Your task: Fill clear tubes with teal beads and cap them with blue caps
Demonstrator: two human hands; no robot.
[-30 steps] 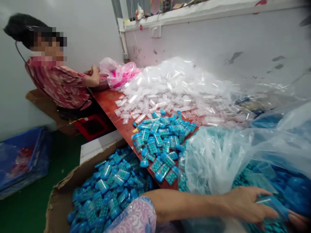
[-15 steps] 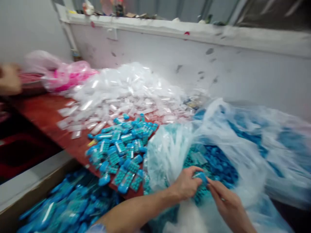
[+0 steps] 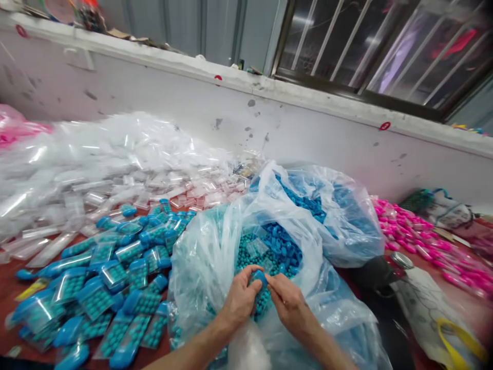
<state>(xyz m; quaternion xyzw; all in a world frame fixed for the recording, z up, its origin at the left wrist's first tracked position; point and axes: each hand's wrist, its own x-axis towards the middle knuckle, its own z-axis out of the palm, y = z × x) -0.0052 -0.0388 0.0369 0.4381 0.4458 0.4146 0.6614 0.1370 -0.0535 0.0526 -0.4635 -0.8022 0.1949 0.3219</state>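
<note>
Over an open plastic bag (image 3: 208,246), my left hand (image 3: 239,297) is closed around a small piece with a blue cap (image 3: 259,278); its lower part is hidden by my fingers. From the other side, my right hand (image 3: 288,299) pinches the edge of that cap with thumb and fingertips. Inside the bag lie teal beads (image 3: 246,253) and many loose blue caps (image 3: 284,247). A clear empty tube (image 3: 256,247) rests on the beads. Left of the bag is a heap of bead-filled clear bottles (image 3: 94,299) with blue caps.
Empty clear tubes (image 3: 108,154) are piled along the wall at the left. A second bag (image 3: 350,226) of blue caps stands behind the first. Pink capped pieces (image 3: 408,226), a lidded jar (image 3: 401,260) and a bag with a yellow handle (image 3: 454,344) lie at the right.
The view has swung to the right, bringing the window and pink pieces into sight; the box of filled bottles and another person's hand have left it. Both hands stay on the blue-capped piece.
</note>
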